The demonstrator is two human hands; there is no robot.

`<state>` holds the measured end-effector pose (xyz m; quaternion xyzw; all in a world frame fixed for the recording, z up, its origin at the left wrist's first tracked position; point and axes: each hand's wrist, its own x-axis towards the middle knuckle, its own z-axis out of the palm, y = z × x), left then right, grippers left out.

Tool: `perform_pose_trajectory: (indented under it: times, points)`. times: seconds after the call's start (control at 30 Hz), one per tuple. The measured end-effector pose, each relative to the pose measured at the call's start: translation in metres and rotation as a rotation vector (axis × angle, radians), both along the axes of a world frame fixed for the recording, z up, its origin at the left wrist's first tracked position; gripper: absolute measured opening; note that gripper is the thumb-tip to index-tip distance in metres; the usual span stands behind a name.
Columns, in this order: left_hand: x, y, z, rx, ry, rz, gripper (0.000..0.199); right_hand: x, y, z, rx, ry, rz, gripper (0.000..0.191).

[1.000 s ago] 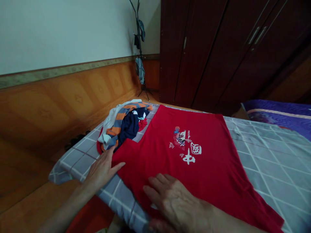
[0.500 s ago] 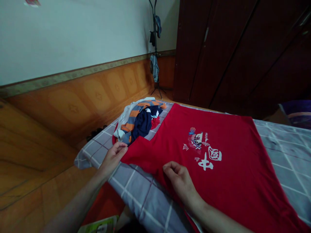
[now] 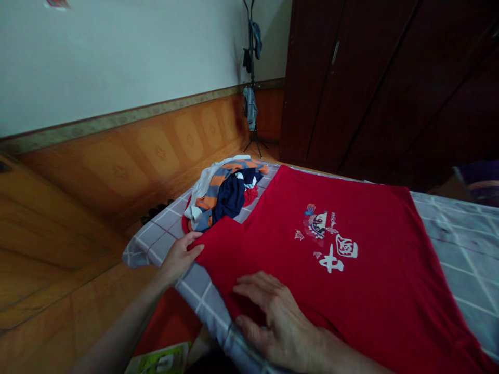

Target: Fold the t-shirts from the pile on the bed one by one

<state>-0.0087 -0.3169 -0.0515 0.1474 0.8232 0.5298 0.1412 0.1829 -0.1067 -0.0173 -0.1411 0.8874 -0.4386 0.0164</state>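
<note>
On the bed, near its edge: my left hand (image 3: 180, 258) and right hand (image 3: 277, 326) at the near side of a red T-shirt (image 3: 353, 291), which lies spread flat, print upward, on a grey checked bed cover (image 3: 463, 249). Left hand: fingers curled at the shirt's corner, tips against the cloth; whether they pinch it, I cannot tell. Right hand: open, fingers spread, palm down on the shirt close to its near edge, gripping nothing. Beyond the shirt, against its far left side, sits a loose heap of clothes (image 3: 222, 192) in striped orange, navy, white and red. Farther back stand a coat stand (image 3: 252, 88) with hanging garments and a dark wardrobe (image 3: 382, 88); a green booklet (image 3: 159, 359) shows at the bottom of the view. Note on handling: an open palm pressing lightly outward lays cloth smoothest, while fingers at a corner keep the edge square; pressing hard would drag wrinkles into the shirt.
</note>
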Motion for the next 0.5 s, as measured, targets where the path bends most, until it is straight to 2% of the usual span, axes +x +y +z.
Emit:
perform_pose_trajectory:
  times: [0.1, 0.17, 0.23, 0.37, 0.5]
  points:
    - [0.0, 0.001, -0.004, -0.147, 0.171, -0.007, 0.037, 0.0, 0.006, -0.002, 0.147, -0.046, 0.169, 0.067]
    - [0.001, 0.004, -0.003, -0.243, 0.248, -0.01, 0.036, 0.0, 0.008, -0.003, 0.158, -0.085, 0.302, 0.068]
    - [0.002, 0.007, 0.0, -0.281, 0.264, -0.043, 0.033, 0.002, 0.008, -0.002, 0.153, -0.083, 0.317, 0.068]
    - [0.006, 0.015, 0.01, -0.155, 0.184, -0.064, 0.026, 0.002, 0.005, 0.0, 0.182, -0.051, 0.242, 0.071]
    - [0.018, 0.034, 0.026, -0.013, 0.211, -0.06, 0.024, 0.003, 0.0, -0.01, 0.257, 0.022, 0.301, 0.074]
